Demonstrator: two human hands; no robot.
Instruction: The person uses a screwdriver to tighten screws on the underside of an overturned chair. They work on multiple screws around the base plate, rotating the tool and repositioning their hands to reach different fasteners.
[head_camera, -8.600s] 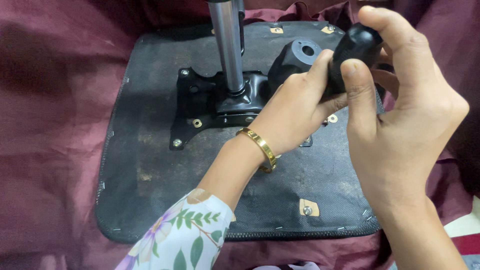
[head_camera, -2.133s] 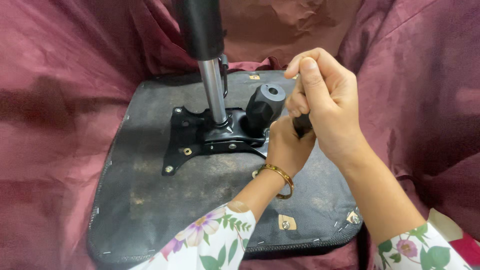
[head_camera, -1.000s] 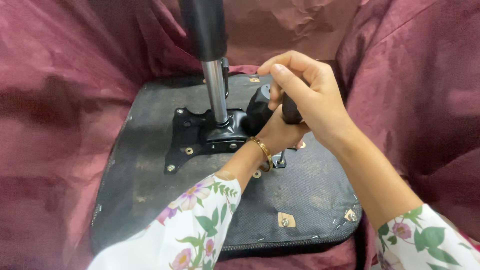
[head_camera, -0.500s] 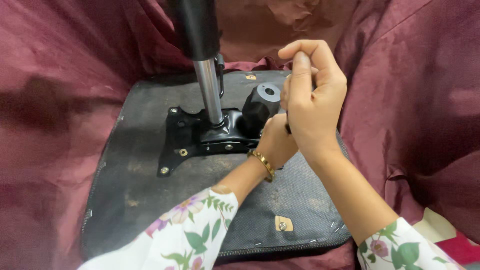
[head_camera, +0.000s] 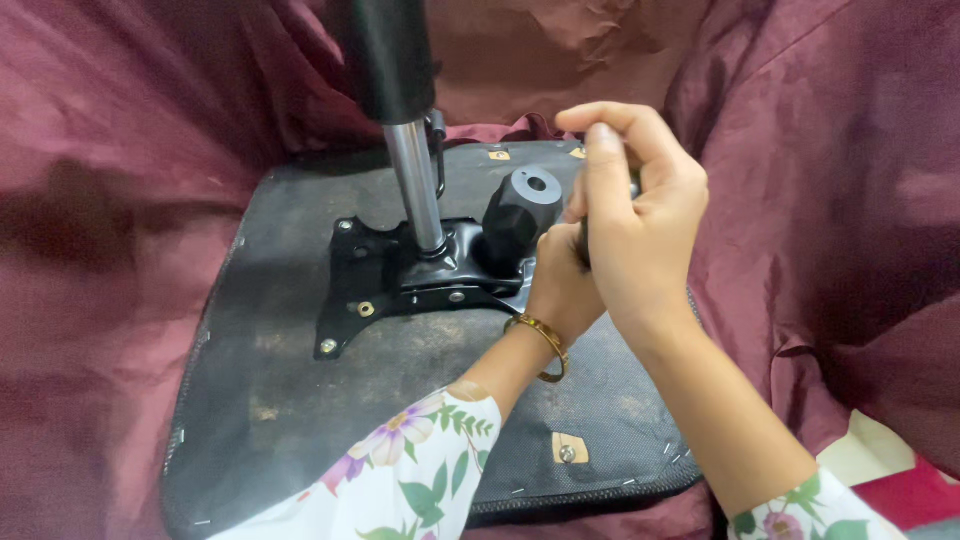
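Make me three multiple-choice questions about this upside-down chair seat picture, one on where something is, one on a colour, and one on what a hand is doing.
1. Where does the black round knob sit relative to the metal column?
A. To its right
B. To its left
C. On top of it

2. What colour is the cloth around the seat base?
A. Blue
B. Maroon
C. White

3. What is the right hand doing?
A. Lying flat on the seat base
B. Hanging open in the air
C. Closed around a dark handle

Answers:
1. A, the knob stands just right of the column on the black mounting plate.
2. B, dark red fabric drapes on every side.
3. C, the fingers curl tight around a dark object above the left hand, which wears a gold bangle.
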